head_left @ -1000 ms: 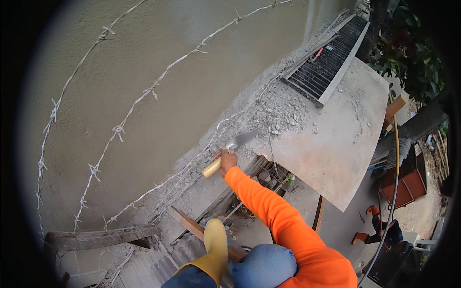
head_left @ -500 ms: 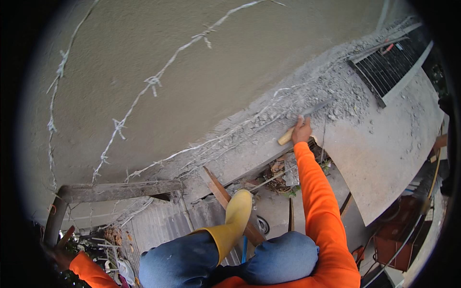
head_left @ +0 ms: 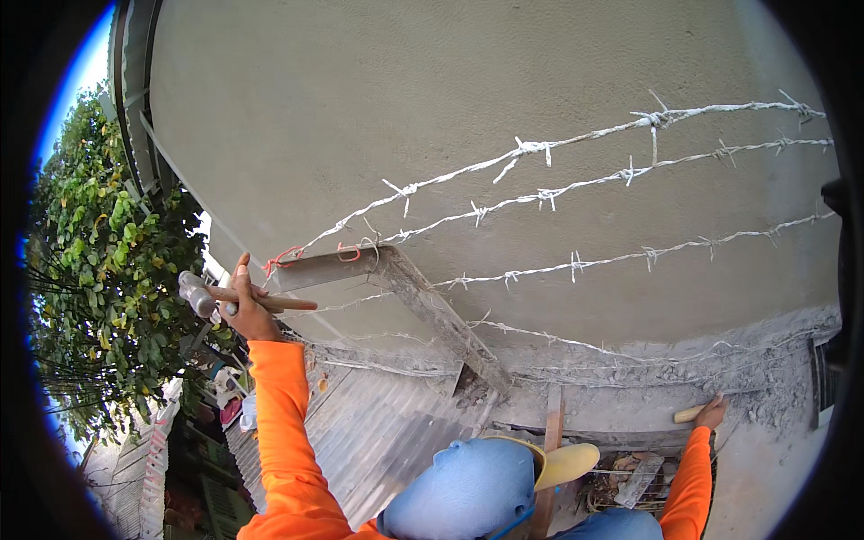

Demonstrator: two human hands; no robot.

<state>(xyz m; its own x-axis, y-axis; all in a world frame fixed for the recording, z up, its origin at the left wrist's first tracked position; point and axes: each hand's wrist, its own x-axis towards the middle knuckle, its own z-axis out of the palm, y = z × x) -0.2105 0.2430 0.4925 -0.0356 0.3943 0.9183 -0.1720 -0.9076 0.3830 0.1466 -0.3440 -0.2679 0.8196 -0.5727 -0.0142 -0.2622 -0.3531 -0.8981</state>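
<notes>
My left hand (head_left: 251,311) grips a hammer (head_left: 196,292) with a grey metal head and wooden handle, raised beside the upper end of a weathered post (head_left: 441,324). Red wire (head_left: 281,263) is wrapped near that end, where white-coated barbed wire (head_left: 479,213) meets it. At lower right, my right hand (head_left: 713,413) grips the wooden handle of a trowel (head_left: 686,415); its blade lies low against the dusty, rubble-strewn ledge (head_left: 769,387) at the foot of the wall, partly hard to make out.
A rendered grey wall (head_left: 495,72) fills the upper view. Below are a corrugated roof (head_left: 333,423), a wooden plank (head_left: 552,409), an opening with debris (head_left: 630,481) and my yellow boot (head_left: 567,463). A leafy tree (head_left: 99,252) stands at the left.
The view has swung left. My left hand with the hammer has risen into view by the post. My right hand still holds the trowel low. The other worker is out of view.
</notes>
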